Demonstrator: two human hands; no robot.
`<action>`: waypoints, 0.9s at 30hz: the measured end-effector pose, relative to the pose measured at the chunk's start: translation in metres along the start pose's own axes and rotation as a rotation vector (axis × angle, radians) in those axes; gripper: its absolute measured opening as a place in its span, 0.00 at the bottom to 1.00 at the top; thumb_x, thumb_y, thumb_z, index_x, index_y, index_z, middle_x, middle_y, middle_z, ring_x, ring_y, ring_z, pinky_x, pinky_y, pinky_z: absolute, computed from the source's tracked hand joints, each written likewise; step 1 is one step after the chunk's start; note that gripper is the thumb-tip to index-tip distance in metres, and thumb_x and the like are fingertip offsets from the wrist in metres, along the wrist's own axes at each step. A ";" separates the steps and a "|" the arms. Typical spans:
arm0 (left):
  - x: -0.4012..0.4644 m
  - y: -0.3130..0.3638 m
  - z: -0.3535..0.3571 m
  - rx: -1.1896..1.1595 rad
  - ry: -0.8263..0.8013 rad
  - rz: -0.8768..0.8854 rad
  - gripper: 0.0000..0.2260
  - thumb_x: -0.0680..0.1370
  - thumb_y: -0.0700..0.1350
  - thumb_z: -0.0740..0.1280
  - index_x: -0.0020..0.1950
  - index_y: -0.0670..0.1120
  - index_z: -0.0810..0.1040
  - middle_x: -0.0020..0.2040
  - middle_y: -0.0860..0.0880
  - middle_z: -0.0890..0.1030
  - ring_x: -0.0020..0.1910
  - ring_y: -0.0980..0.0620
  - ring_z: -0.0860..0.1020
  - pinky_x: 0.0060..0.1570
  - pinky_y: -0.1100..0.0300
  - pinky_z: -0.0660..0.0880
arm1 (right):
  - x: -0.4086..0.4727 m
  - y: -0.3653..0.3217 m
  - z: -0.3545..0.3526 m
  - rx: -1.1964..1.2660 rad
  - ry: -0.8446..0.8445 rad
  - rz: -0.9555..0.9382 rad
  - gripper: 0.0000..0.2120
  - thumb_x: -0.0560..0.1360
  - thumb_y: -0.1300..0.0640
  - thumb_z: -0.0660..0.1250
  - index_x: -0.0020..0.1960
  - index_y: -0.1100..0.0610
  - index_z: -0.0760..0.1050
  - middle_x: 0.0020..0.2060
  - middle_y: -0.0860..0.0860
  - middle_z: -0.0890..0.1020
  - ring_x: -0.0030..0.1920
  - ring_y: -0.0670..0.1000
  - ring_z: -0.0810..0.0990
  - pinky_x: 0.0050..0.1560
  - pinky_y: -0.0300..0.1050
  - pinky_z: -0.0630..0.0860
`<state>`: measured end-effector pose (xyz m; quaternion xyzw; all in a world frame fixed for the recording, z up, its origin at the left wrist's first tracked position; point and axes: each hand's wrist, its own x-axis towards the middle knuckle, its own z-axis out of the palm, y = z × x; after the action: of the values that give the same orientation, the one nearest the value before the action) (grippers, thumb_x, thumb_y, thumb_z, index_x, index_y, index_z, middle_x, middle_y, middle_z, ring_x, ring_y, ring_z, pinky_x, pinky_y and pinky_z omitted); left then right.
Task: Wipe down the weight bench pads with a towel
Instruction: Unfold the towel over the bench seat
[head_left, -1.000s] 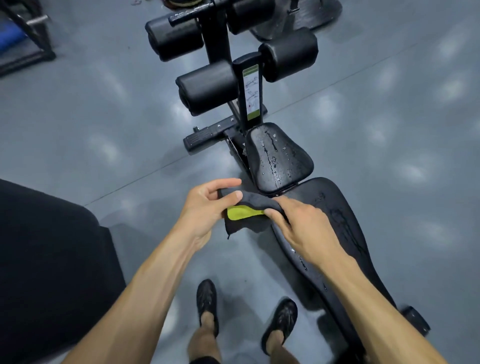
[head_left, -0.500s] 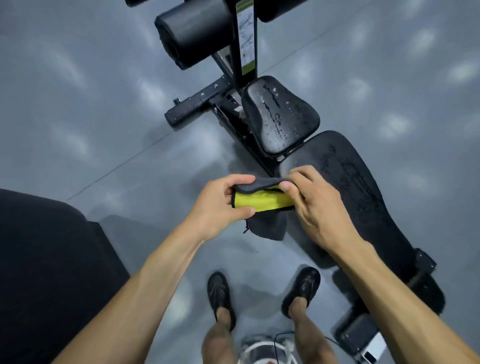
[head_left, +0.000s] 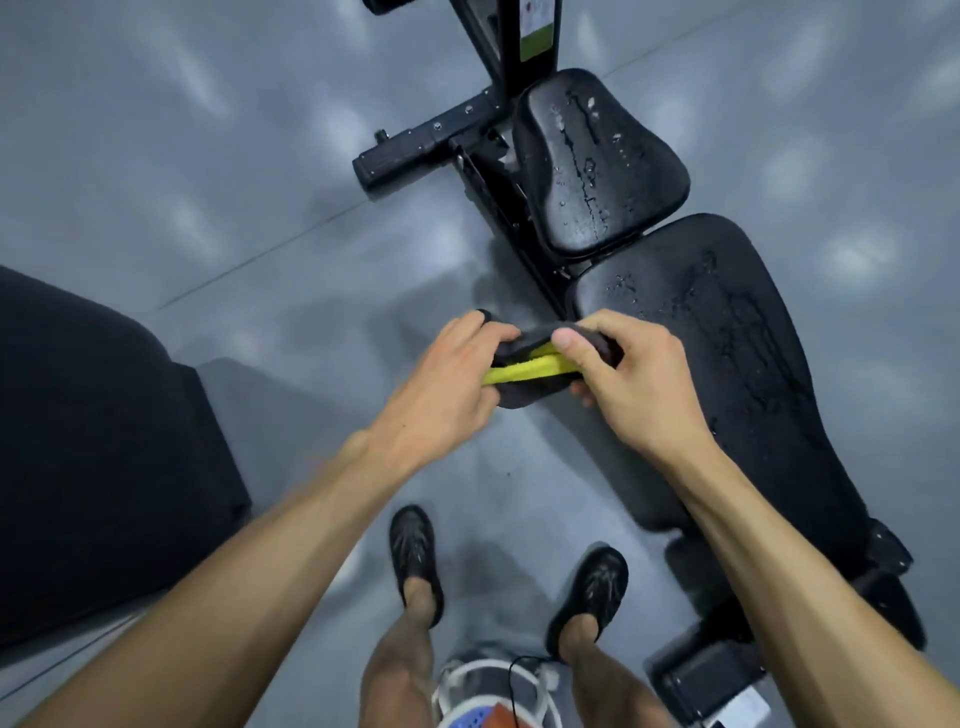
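Near the middle of the frame both hands hold a folded towel (head_left: 540, 364), dark grey outside with a yellow inner layer showing along the fold. The left hand (head_left: 447, 384) grips the towel's left end, fingers curled over the top. The right hand (head_left: 634, 379) pinches the right end, thumb on top and the other fingers underneath. The towel is held in the air above the grey floor (head_left: 208, 182), just left of the near edge of the long back pad (head_left: 753, 364), not touching it. That pad runs toward the lower right and has water streaks and droplets on it. Above it, upper centre right, the smaller seat pad (head_left: 597, 161) is also wet. At the bottom stand two feet in dark shoes (head_left: 413, 545).
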<state>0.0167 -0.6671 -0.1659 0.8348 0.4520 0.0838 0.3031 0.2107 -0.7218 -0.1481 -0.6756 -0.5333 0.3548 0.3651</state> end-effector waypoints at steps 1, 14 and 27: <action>-0.001 -0.004 0.006 -0.018 0.036 -0.010 0.25 0.69 0.34 0.65 0.67 0.43 0.75 0.53 0.49 0.73 0.54 0.50 0.72 0.55 0.68 0.68 | 0.000 0.011 -0.001 -0.012 -0.015 -0.024 0.06 0.78 0.53 0.71 0.44 0.52 0.80 0.29 0.47 0.81 0.32 0.49 0.80 0.38 0.44 0.75; 0.018 -0.123 0.118 -0.237 0.252 0.054 0.11 0.72 0.36 0.75 0.52 0.48 0.85 0.42 0.51 0.82 0.36 0.52 0.75 0.39 0.64 0.73 | 0.018 0.146 0.082 0.123 0.118 -0.135 0.07 0.77 0.61 0.72 0.52 0.52 0.84 0.36 0.44 0.83 0.32 0.45 0.79 0.37 0.39 0.74; 0.041 -0.232 0.196 -0.067 0.447 0.193 0.07 0.75 0.45 0.72 0.51 0.53 0.84 0.39 0.60 0.73 0.40 0.56 0.70 0.42 0.59 0.66 | 0.055 0.248 0.166 0.096 0.212 -0.218 0.14 0.79 0.46 0.70 0.41 0.55 0.82 0.21 0.54 0.78 0.19 0.50 0.75 0.24 0.39 0.69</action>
<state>-0.0422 -0.6238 -0.4635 0.8241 0.4231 0.3100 0.2139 0.1910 -0.6901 -0.4489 -0.6291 -0.5443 0.2649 0.4877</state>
